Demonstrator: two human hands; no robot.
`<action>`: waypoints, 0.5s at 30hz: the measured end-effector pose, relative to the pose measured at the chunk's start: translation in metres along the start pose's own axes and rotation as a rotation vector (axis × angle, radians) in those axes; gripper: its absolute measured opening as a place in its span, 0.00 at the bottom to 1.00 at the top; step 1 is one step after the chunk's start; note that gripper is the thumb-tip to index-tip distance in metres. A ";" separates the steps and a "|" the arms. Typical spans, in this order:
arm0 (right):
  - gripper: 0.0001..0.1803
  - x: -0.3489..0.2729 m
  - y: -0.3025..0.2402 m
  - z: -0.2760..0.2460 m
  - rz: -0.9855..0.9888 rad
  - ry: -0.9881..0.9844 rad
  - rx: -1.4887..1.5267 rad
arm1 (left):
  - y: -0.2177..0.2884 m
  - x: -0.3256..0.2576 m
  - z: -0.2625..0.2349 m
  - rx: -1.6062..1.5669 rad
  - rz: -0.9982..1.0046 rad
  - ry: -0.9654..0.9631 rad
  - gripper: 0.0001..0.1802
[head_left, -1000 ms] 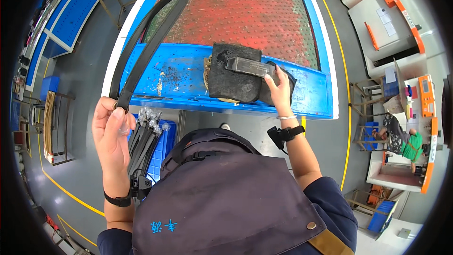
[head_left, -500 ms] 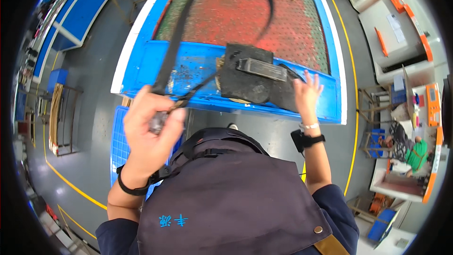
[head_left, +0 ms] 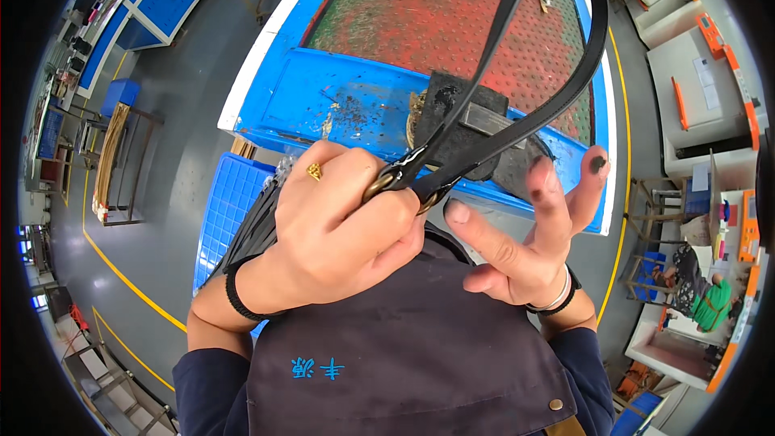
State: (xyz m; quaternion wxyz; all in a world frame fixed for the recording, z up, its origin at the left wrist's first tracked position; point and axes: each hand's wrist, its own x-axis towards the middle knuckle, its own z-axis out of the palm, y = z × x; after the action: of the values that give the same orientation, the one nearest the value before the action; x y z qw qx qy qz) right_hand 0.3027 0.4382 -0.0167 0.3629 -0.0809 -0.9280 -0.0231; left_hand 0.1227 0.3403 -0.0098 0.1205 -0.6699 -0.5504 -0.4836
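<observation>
My left hand (head_left: 343,222) is closed round the ends of a black strap (head_left: 593,56), which looks like a leather bag handle with brass-coloured rings at its ends. From the fist, the strap rises in a tall loop toward the upper right. My right hand (head_left: 537,246) is held up beside the rings, fingers apart and holding nothing. Dark stains mark several of its fingertips. Beyond the hands, black pads (head_left: 442,101) with a grey metal bar (head_left: 492,123) on top lie at the front of a blue-framed bench (head_left: 363,85), partly hidden by the strap.
The bench's recessed top (head_left: 452,16) is red and green and studded. A blue plastic crate (head_left: 230,206) stands low on the left, near a bundle of black straps (head_left: 257,222). Farther off are a rack of boards (head_left: 115,161) and, at right, a person in green (head_left: 712,303).
My left hand has moved right and inward, bringing the strap with it; the loop now leans to the right. My right hand has come back from the black pads toward the strap's ringed ends.
</observation>
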 end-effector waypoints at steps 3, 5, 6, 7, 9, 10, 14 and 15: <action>0.25 0.000 0.000 0.005 0.006 0.001 -0.001 | -0.001 -0.001 0.001 0.010 0.011 0.014 0.14; 0.25 -0.001 0.000 0.006 0.003 0.007 0.020 | -0.002 -0.002 -0.004 0.004 0.028 -0.050 0.15; 0.26 0.000 0.001 0.005 -0.031 0.008 0.014 | -0.003 -0.002 -0.006 0.001 0.037 -0.083 0.15; 0.26 0.000 0.002 0.004 -0.064 0.008 0.008 | -0.003 -0.001 -0.004 0.010 0.035 -0.057 0.15; 0.29 0.004 0.010 0.001 -0.155 -0.003 -0.040 | -0.002 0.000 0.000 0.027 0.032 -0.009 0.14; 0.29 0.005 0.012 0.000 -0.183 -0.013 -0.061 | -0.002 -0.001 0.001 0.036 0.040 -0.006 0.14; 0.30 0.007 0.013 0.004 -0.155 -0.034 -0.032 | -0.004 -0.002 0.001 0.045 0.075 -0.059 0.14; 0.30 0.006 0.013 0.003 -0.105 -0.013 0.069 | -0.004 -0.002 0.000 0.040 0.082 -0.089 0.15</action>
State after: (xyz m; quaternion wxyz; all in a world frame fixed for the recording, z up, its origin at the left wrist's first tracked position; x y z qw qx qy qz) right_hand 0.2983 0.4519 -0.0155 0.3576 -0.0197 -0.9336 -0.0094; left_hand 0.1191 0.3405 -0.0127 0.1289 -0.7101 -0.5371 -0.4366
